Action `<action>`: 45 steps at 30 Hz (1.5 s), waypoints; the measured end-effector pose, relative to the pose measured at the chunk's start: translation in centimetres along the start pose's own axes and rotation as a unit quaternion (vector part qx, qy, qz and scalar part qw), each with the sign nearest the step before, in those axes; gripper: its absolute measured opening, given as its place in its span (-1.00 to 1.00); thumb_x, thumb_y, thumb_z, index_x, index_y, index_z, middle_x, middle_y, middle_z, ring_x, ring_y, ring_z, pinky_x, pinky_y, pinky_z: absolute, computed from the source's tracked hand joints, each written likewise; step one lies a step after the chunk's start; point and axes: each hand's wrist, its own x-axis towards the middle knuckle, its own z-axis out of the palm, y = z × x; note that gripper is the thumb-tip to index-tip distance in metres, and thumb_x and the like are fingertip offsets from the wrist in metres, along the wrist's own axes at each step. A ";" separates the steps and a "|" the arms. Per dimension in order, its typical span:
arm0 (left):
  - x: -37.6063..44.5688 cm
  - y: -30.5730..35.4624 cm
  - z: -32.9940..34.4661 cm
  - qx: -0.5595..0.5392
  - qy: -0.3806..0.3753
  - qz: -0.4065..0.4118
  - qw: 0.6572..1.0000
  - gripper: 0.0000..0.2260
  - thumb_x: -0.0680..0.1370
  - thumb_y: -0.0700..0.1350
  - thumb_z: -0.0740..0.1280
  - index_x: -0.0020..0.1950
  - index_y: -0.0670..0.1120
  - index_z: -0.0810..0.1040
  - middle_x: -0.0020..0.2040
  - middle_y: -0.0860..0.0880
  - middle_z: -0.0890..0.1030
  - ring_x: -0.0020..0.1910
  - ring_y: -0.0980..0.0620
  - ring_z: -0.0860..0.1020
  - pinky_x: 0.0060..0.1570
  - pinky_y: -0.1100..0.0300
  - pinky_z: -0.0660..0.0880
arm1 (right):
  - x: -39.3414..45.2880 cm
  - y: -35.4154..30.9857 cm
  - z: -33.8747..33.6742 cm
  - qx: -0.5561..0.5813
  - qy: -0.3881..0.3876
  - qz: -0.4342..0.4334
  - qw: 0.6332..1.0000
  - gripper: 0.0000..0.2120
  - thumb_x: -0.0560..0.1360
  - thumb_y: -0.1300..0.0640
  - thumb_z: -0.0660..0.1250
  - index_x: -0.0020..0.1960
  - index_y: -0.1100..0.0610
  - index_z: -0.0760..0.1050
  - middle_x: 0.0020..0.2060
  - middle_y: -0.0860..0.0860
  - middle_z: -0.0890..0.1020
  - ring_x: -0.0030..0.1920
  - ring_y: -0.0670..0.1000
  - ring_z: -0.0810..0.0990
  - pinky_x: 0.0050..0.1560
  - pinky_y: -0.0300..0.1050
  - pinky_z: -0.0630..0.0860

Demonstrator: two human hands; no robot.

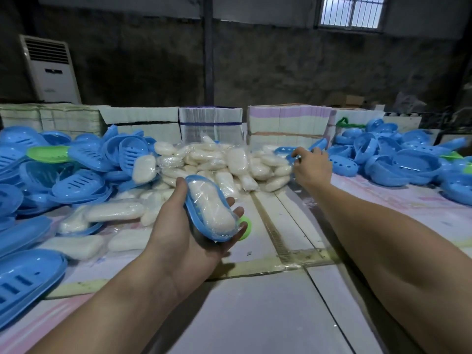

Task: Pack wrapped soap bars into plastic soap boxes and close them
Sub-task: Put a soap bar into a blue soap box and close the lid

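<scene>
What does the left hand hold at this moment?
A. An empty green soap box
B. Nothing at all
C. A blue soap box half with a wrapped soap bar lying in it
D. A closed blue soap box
C: the left hand cradles an open blue soap box half, and a wrapped soap bar lies in it with no lid on top.

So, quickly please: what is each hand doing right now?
Left hand: holds a blue soap box half with a wrapped soap bar in it.
Right hand: grips a blue lid piece by the pile.
</scene>
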 end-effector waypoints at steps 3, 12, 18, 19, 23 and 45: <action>0.0 0.2 0.1 -0.009 0.009 0.000 1.000 -0.54 0.60 0.28 0.19 0.17 -0.07 0.58 0.07 -0.20 0.69 -0.01 -0.21 0.67 -0.06 -0.13 0.58 | -1.0 0.5 -1.9 -0.014 0.035 0.000 0.999 -0.69 0.58 0.18 0.19 0.26 -0.09 0.49 0.13 0.15 0.46 0.17 0.20 0.39 0.12 0.10 0.40; 0.1 -0.1 0.1 -0.036 -0.001 -0.053 0.998 -0.52 0.60 0.31 0.19 0.08 -0.10 0.58 0.19 -0.20 0.61 0.05 -0.21 0.61 -0.13 -0.14 0.52 | -8.0 -4.0 -8.4 0.192 0.128 -0.003 0.973 -0.56 0.54 0.31 0.16 0.27 -0.09 0.53 0.07 0.08 0.38 0.08 0.12 0.40 0.08 0.04 0.42; 0.4 0.0 0.1 -0.061 -0.005 -0.064 0.996 -0.49 0.60 0.33 0.15 0.12 -0.09 0.56 0.05 -0.16 0.60 0.12 -0.18 0.56 0.03 -0.16 0.51 | -15.2 -10.3 -10.0 0.298 0.088 -0.157 0.938 -0.45 0.46 0.37 0.17 0.32 -0.08 0.52 -0.01 -0.01 0.37 -0.03 -0.01 0.39 0.03 -0.02 0.46; 0.4 0.1 0.0 -0.070 -0.013 -0.065 0.995 -0.49 0.61 0.32 0.14 0.15 -0.09 0.57 0.05 -0.14 0.64 0.13 -0.16 0.57 0.12 -0.14 0.50 | -16.4 -10.9 -9.9 0.292 0.074 -0.190 0.934 -0.41 0.44 0.36 0.18 0.35 -0.10 0.49 -0.02 -0.01 0.37 -0.05 0.00 0.39 0.00 -0.03 0.47; 0.4 0.5 -0.3 -0.090 -0.009 -0.051 0.995 -0.51 0.63 0.28 0.14 0.15 -0.10 0.61 -0.04 -0.16 0.73 -0.03 -0.12 0.65 0.09 -0.03 0.52 | -18.4 -11.8 -9.8 0.260 -0.022 -0.280 0.924 -0.28 0.43 0.26 0.22 0.49 -0.26 0.26 0.04 -0.03 0.39 0.04 0.03 0.42 0.09 -0.07 0.44; 0.8 1.1 -0.5 -0.093 -0.001 -0.005 0.996 -0.41 0.61 0.31 0.18 0.31 -0.17 0.54 0.02 -0.27 0.69 -0.09 -0.21 0.69 -0.11 -0.09 0.62 | -19.3 -12.0 -10.1 0.431 -0.247 -0.148 0.855 -0.48 0.26 -0.36 0.29 0.18 -0.62 0.24 0.19 -0.30 0.48 0.09 -0.33 0.49 0.03 -0.31 0.45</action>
